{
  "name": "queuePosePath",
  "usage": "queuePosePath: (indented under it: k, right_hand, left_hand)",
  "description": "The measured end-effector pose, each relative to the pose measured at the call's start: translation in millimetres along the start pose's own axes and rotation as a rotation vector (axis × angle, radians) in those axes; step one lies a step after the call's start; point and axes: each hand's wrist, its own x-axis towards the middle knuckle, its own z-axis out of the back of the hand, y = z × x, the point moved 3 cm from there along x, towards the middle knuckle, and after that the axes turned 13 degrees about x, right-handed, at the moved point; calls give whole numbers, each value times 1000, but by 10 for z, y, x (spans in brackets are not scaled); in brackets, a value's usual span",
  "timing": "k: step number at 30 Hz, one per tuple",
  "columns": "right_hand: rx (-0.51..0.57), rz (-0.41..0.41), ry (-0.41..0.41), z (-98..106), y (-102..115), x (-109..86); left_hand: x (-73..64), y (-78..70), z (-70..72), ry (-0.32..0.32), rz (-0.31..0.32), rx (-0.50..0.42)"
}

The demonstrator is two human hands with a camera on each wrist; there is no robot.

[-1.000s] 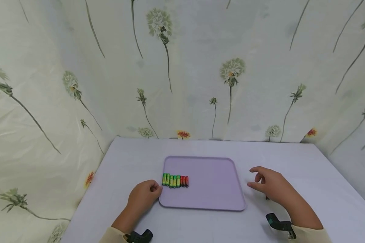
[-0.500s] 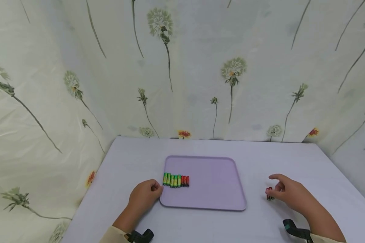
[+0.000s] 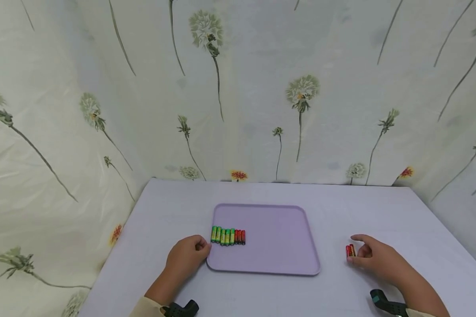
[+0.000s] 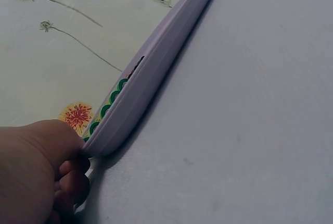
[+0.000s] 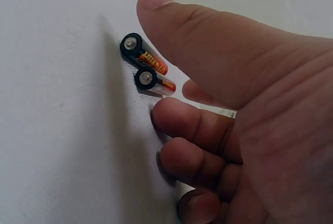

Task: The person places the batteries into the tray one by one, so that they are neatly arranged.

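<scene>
My left hand (image 3: pixel 186 255) pinches the left rim of the lilac tray (image 3: pixel 277 242); in the left wrist view the thumb lies at the tray's corner and the other fingers are curled below. Several green batteries (image 3: pixel 223 236) and a few red batteries (image 3: pixel 240 237) lie side by side in a row at the tray's left. Two loose red-and-black batteries (image 3: pixel 350 251) lie on the table right of the tray. Around them my right hand (image 3: pixel 381 259) holds thumb and index finger apart, gripping nothing. In the right wrist view, both batteries (image 5: pixel 151 79) show between thumb and fingers.
A white cloth covers the table (image 3: pixel 273 295). Behind and beside it hangs a pale curtain (image 3: pixel 254 110) printed with dandelions. A black wrist camera (image 3: pixel 384 301) sits on the right arm, and another camera (image 3: pixel 182 308) on the left.
My right hand has moved right, away from the tray, and then slightly down to the two loose batteries, which now show more fully. The left hand stays at the tray's rim.
</scene>
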Motion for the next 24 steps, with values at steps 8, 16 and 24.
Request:
queuePosePath:
  k: [8,16,24]
  right_hand:
    - [-8,39,9,-53,27,8]
    - [0,43,27,-97,-17,16]
    - [-19,60,18,-95,-17,31]
  left_hand:
    - [9,-3,22,-2,-1,0]
    - [-11,-22,27,-1,-13,-12]
    - [-20,-11,6,-11,-12,-17]
